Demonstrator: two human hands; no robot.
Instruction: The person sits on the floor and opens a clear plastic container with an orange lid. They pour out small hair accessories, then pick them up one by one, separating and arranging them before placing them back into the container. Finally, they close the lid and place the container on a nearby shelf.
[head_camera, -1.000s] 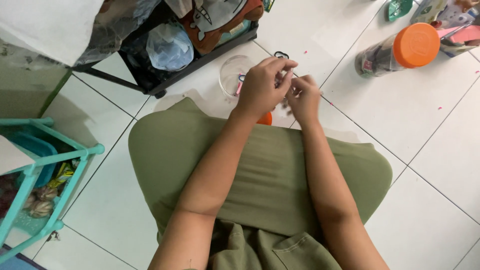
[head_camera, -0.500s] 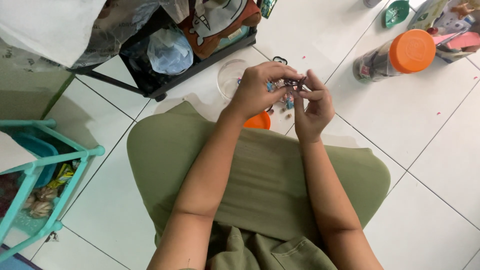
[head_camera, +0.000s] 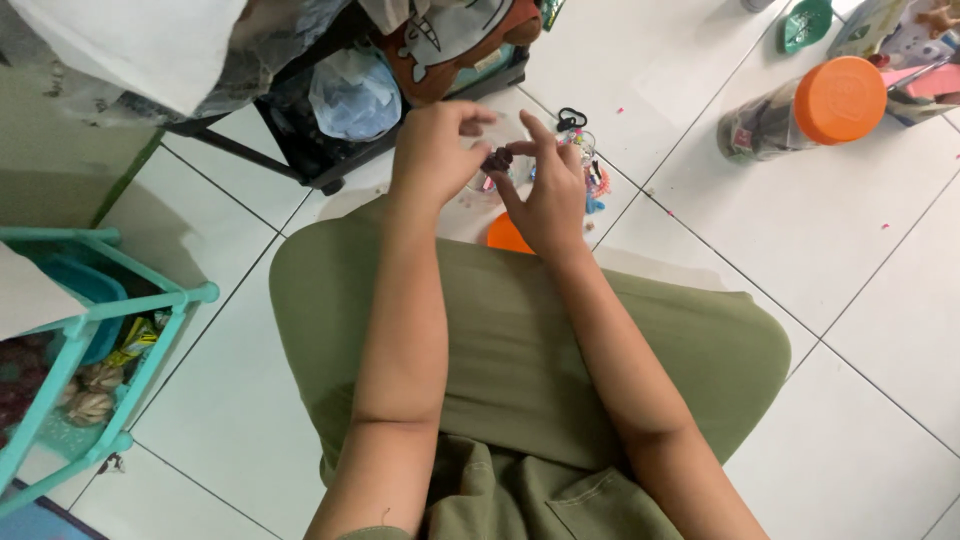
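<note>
My right hand (head_camera: 548, 200) pinches a small dark piece (head_camera: 498, 158) between thumb and fingertips, over a clear round container (head_camera: 478, 185) on the white tile floor. My left hand (head_camera: 432, 150) hovers just left of the piece, its fingers loosely apart and its fingertips close to it. An orange lid (head_camera: 501, 236) lies on the floor under my right wrist. A little heap of colourful hair accessories (head_camera: 593, 180) sits to the right of my right hand, with a black loop (head_camera: 570, 118) behind it. My knees in olive cloth (head_camera: 520, 330) fill the middle.
A clear jar with an orange lid (head_camera: 800, 108) lies on its side at the upper right, near packets and a green dish (head_camera: 806, 22). A black rack with bags (head_camera: 350, 95) stands behind my hands. A teal shelf cart (head_camera: 90, 330) stands at the left.
Both hands moved left, over the clear container. The bundle of colourful pieces they held now lies on the floor at the right; only a small dark piece stays in my fingers.
</note>
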